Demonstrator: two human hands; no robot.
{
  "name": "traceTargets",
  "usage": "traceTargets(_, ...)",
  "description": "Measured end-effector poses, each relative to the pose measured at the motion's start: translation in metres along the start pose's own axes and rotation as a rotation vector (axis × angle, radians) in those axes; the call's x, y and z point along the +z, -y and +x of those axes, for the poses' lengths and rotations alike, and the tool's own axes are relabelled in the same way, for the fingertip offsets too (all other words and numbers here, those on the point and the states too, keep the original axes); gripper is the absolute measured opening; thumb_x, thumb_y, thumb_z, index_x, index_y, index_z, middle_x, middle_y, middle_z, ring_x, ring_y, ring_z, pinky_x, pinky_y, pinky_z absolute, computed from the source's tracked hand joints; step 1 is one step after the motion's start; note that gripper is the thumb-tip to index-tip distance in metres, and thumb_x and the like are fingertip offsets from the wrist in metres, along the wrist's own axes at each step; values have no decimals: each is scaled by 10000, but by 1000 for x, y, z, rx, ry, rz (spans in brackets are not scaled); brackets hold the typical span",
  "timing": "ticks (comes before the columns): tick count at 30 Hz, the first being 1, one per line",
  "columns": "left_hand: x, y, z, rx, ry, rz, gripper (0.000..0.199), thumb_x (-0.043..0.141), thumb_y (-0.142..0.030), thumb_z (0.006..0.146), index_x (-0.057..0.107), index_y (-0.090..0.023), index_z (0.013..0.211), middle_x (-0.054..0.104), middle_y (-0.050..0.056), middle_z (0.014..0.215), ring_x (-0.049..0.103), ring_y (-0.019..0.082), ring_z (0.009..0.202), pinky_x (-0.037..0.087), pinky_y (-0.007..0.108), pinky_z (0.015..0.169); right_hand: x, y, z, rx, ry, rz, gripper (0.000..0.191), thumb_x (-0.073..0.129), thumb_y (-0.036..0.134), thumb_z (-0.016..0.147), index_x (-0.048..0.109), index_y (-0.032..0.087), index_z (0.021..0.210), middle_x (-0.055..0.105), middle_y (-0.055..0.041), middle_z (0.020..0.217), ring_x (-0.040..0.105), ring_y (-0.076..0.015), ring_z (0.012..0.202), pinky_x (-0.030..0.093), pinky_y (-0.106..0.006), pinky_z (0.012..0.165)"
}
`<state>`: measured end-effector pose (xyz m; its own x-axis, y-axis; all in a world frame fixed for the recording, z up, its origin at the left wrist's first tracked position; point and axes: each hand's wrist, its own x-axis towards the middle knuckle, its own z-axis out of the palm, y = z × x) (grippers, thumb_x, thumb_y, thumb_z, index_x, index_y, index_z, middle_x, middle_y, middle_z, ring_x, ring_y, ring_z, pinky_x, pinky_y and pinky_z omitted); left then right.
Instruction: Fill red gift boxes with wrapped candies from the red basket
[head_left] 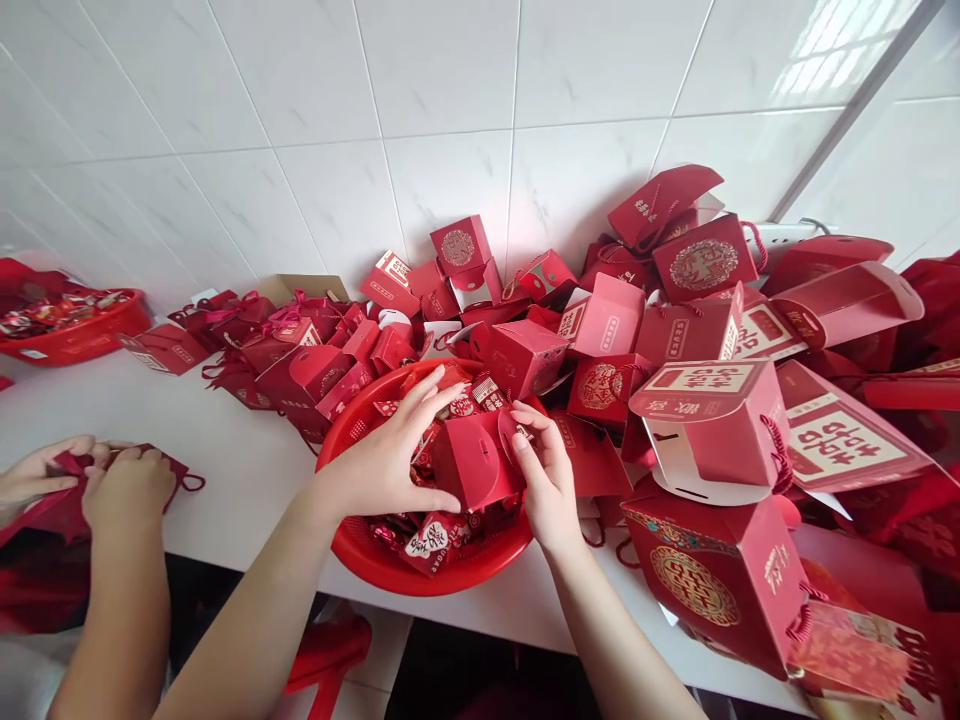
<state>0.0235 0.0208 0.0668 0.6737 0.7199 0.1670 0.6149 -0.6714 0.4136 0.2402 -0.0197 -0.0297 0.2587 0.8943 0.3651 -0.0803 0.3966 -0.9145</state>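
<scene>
A small red gift box (471, 462) is held over a red plastic basket (337, 560) full of wrapped candies (431, 540). Its slotted flap faces up. My right hand (549, 478) pinches another flap at the box's right side between thumb and fingers. On the left side, my left hand (394, 450) has its fingers stretched out and its thumb apart, the thumb tip at the box's lower left edge. Part of the box's far side is hidden by the flaps and hands.
Red gift boxes (686, 335) are piled along the tiled wall and to the right. At left, a co-worker's hands (124, 490) work on a dark red box. Another red basket (112, 325) of candies stands at far left. A red stool (330, 650) is below the table.
</scene>
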Motion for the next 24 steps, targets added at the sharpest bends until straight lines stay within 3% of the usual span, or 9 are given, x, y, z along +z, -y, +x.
traceTargets(2, 5, 4, -6, -58, 48, -6, 1348, 876, -551, 698, -37, -331, 1666, 103, 160, 1738, 283, 401, 1562, 439, 549, 1187, 0, 0, 0, 16, 1, 12, 304, 564, 465, 1017, 606, 237, 1214, 537, -130, 1506, 492, -278, 1427, 334, -540, 1226)
traceTargets(4, 14, 5, -12, -114, 64, 5, 1397, 884, -532, 691, -100, -316, 1659, 175, 192, 1719, 347, 405, 1532, 478, 553, 1144, 0, -1, 0, 35, 10, 13, 317, 574, 474, 1009, 607, 240, 1220, 507, -131, 1543, 450, -285, 1464, 287, -560, 1248)
traceTargets(9, 44, -14, -24, -224, 8, 75, 1414, 877, -571, 666, -66, -241, 1666, 295, 247, 1666, 449, 445, 1460, 544, 563, 1035, 2, -5, 3, 85, -11, 35, 375, 617, 504, 976, 585, 243, 1244, 510, -135, 1540, 426, -293, 1485, 259, -578, 1259)
traceTargets(13, 54, -32, -25, -300, -81, 68, 1219, 845, -463, 716, 93, -232, 1647, 509, 235, 1534, 622, 429, 1299, 600, 519, 884, 3, -9, 5, 117, -50, 97, 403, 639, 538, 948, 605, 230, 1207, 548, -144, 1502, 487, -297, 1434, 333, -558, 1227)
traceTargets(17, 46, -37, -23, -412, -57, -3, 995, 851, -473, 683, 358, -245, 1517, 636, 165, 1399, 662, 406, 1232, 590, 516, 920, 2, -10, 5, 170, -116, 223, 401, 664, 546, 924, 637, 235, 1175, 616, -109, 1414, 564, -279, 1341, 396, -515, 1180)
traceTargets(21, 29, -35, -23, -459, -101, -158, 941, 880, -462, 649, 432, -268, 1453, 607, 124, 1444, 611, 362, 1319, 559, 489, 1057, 3, -8, 4, 208, -182, 332, 373, 700, 549, 894, 679, 249, 1114, 648, -75, 1339, 580, -265, 1292, 411, -483, 1151)
traceTargets(24, 9, -25, -23, -440, -163, -330, 834, 887, -451, 663, 493, -286, 1379, 624, 97, 1427, 635, 333, 1297, 578, 469, 1057, 3, -6, 4, 202, -207, 413, 335, 726, 530, 880, 679, 256, 1067, 644, -71, 1327, 595, -259, 1249, 458, -480, 1092)
